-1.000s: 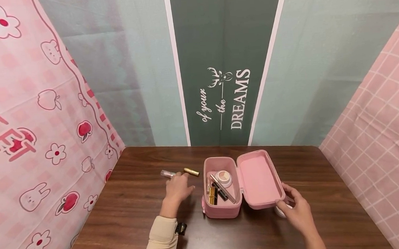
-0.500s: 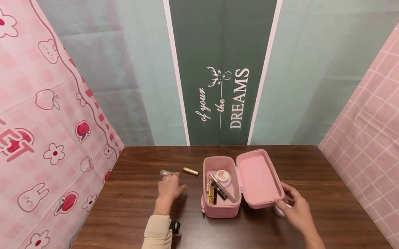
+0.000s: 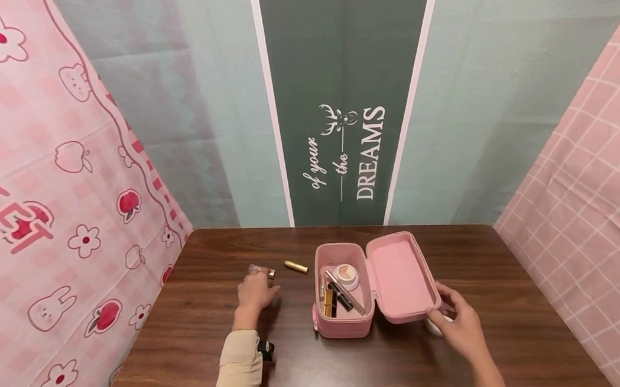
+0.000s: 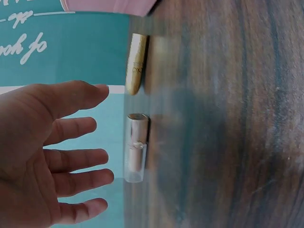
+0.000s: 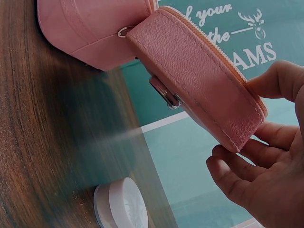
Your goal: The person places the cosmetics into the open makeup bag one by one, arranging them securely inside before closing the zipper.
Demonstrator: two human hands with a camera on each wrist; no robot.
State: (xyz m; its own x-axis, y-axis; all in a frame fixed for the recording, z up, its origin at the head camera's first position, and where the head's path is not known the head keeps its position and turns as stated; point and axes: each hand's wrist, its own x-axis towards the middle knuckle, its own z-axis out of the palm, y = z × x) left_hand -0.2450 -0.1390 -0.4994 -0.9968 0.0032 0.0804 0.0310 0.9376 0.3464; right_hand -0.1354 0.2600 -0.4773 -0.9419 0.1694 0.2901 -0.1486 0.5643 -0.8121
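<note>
A pink makeup case (image 3: pixel 346 327) stands on the table with its lid (image 3: pixel 404 277) swung out to the right. Inside lie a round three-colour compact (image 3: pixel 346 276), a slim metallic pen-like tube (image 3: pixel 345 292) and several small cosmetics. My right hand (image 3: pixel 461 324) holds the lid's outer edge, thumb on the zipper rim, fingers behind, in the right wrist view. My left hand (image 3: pixel 254 291) is spread, fingers apart, just short of a clear-capped lip gloss tube (image 4: pixel 136 148), which it does not grip. Beyond that tube lies a gold bullet-shaped lipstick (image 4: pixel 136 64).
A round white-lidded jar (image 5: pixel 124 204) sits on the table below the lid, partly hidden in the head view. Behind the wooden table (image 3: pixel 154 339) hangs a green cloth (image 3: pixel 355 66). Pink patterned cloths (image 3: pixel 75 190) flank both sides.
My left hand has moved left and slightly toward me, uncovering more of the clear-capped tube. My right hand and the lid keep their place.
</note>
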